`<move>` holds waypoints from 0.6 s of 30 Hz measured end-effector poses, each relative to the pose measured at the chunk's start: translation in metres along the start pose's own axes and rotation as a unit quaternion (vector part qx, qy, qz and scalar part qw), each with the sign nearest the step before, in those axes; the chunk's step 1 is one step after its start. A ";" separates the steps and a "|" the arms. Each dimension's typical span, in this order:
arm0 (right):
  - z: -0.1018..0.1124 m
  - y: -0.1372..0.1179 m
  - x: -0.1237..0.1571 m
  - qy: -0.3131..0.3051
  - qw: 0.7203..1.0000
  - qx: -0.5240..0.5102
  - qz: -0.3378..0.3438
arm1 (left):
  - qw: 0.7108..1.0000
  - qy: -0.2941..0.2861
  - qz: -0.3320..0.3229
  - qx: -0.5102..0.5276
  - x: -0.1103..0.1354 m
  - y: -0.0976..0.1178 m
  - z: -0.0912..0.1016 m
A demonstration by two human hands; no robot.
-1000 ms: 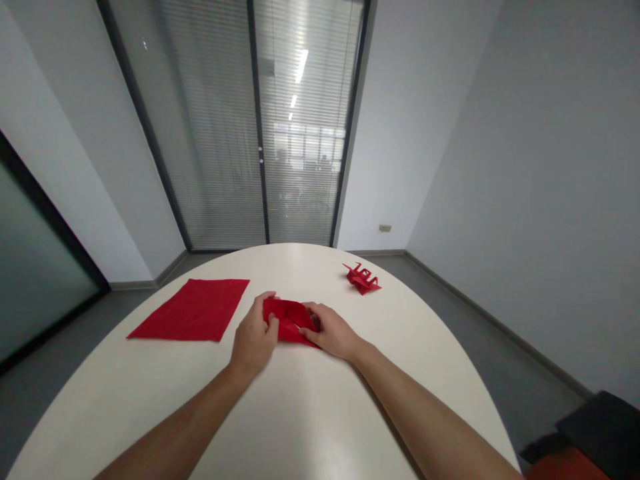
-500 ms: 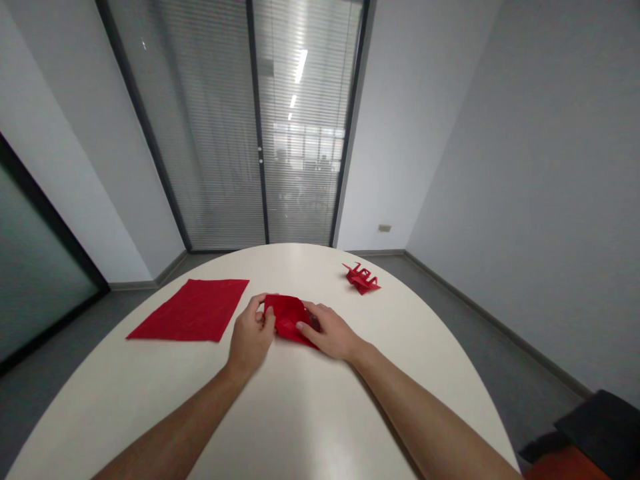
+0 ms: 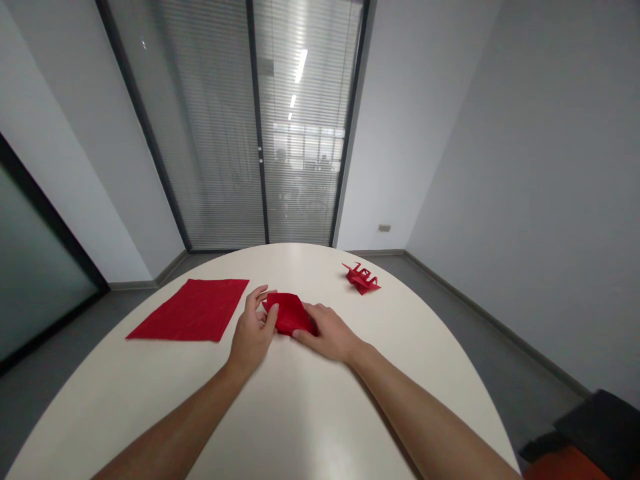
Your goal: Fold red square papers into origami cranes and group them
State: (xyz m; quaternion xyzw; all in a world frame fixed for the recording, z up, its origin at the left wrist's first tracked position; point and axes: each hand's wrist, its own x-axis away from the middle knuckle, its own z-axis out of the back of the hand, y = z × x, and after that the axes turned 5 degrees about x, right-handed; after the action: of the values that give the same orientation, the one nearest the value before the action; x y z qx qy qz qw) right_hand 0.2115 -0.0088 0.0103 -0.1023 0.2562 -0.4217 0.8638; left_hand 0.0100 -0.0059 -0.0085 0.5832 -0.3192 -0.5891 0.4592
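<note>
A folded piece of red paper [image 3: 289, 312] lies on the white round table [image 3: 300, 413] just beyond both my hands. My left hand [image 3: 253, 330] pinches its left edge, thumb on top and fingers curled behind. My right hand [image 3: 327, 331] presses on its right near corner with the fingers closed against the paper. A flat red square sheet [image 3: 193, 310] lies to the left of my hands. A finished red folded figure [image 3: 362, 277] stands at the far right of the table.
The table's curved far edge runs behind the papers. Beyond it are glass doors with blinds [image 3: 260, 127] and a grey floor. A dark chair with an orange seat [image 3: 590, 440] sits at the lower right.
The red paper has been folded smaller and flatter. My left thumb moved up onto its left edge and my right hand slid to its near right corner.
</note>
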 end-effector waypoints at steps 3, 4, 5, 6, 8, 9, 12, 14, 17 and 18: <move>-0.003 0.004 0.001 0.004 1.000 -0.010 -0.016 | 1.000 0.002 -0.003 -0.007 0.000 0.001 0.001; -0.004 0.005 0.001 0.004 1.000 -0.011 -0.022 | 1.000 0.004 -0.007 -0.012 0.001 0.001 0.001; -0.005 0.007 0.001 0.003 0.999 -0.012 -0.029 | 1.000 0.008 -0.011 -0.020 0.001 0.002 0.002; -0.006 0.008 0.001 0.003 0.999 -0.013 -0.036 | 0.999 0.010 -0.016 -0.033 0.001 0.002 0.002; -0.007 0.010 0.001 0.004 0.999 -0.011 -0.046 | 0.997 0.012 -0.022 -0.071 0.002 0.003 0.003; -0.007 0.011 0.001 0.004 0.999 -0.012 -0.048 | 0.996 0.012 -0.023 -0.090 0.002 0.004 0.004; -0.008 0.011 0.001 0.004 0.999 -0.017 -0.048 | 0.991 0.011 -0.026 -0.131 0.001 0.004 0.004; -0.008 0.011 0.001 0.006 0.999 -0.021 -0.045 | 0.989 0.012 -0.029 -0.147 0.000 0.004 0.004; -0.008 0.010 0.001 0.007 0.999 -0.024 -0.044 | 0.988 0.010 -0.032 -0.149 -0.003 0.003 0.004; -0.008 0.010 0.001 0.006 0.999 -0.024 -0.045 | 0.989 0.009 -0.032 -0.145 -0.003 0.003 0.004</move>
State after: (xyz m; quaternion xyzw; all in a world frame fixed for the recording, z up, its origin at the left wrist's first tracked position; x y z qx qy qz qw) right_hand 0.2150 -0.0026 -0.0005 -0.1316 0.2663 -0.4545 0.8398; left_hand 0.0058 -0.0047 -0.0044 0.5260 -0.2078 -0.6380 0.5226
